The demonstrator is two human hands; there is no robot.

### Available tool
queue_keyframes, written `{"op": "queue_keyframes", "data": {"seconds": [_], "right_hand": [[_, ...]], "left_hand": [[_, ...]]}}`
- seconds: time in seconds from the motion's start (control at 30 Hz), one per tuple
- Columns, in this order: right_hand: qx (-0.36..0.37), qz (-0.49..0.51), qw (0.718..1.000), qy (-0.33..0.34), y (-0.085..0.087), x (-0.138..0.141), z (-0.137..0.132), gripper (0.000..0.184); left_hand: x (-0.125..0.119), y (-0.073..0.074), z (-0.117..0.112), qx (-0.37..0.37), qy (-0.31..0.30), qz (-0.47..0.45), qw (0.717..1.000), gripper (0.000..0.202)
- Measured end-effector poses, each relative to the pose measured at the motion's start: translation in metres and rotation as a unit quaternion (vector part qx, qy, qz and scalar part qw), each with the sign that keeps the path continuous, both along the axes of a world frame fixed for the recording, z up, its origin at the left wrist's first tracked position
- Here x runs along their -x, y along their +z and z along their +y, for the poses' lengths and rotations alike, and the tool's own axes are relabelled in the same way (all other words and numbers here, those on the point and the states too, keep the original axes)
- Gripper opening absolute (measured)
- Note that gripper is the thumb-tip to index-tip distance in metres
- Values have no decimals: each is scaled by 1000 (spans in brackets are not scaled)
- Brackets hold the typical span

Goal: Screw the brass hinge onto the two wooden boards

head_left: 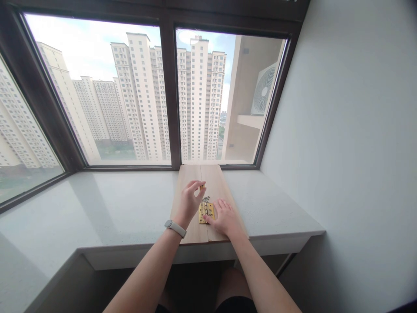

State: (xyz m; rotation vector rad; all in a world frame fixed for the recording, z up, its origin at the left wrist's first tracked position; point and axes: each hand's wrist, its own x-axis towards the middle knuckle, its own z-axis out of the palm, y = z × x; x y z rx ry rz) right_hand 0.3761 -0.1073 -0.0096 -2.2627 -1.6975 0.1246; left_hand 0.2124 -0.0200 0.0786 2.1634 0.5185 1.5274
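Observation:
Two wooden boards lie side by side on a white sill. A brass hinge rests across their seam, with a small pile of screws just beyond it. My left hand, a watch on its wrist, is raised a little above the boards and pinches a small brass-coloured piece, probably a screw, between thumb and fingertips. My right hand lies flat on the right board with fingers spread, its thumb side touching the hinge's right edge.
The white sill spreads wide to the left and ends at a front edge near my knees. A dark-framed window stands behind the boards. A white wall closes the right side.

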Motion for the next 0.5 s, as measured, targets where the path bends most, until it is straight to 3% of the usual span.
{"op": "queue_keyframes", "data": {"seconds": [0.5], "right_hand": [[-22, -3, 1000, 8, -5, -3, 1, 92]], "left_hand": [[-2, -2, 0, 20, -9, 0, 1000, 13]]}}
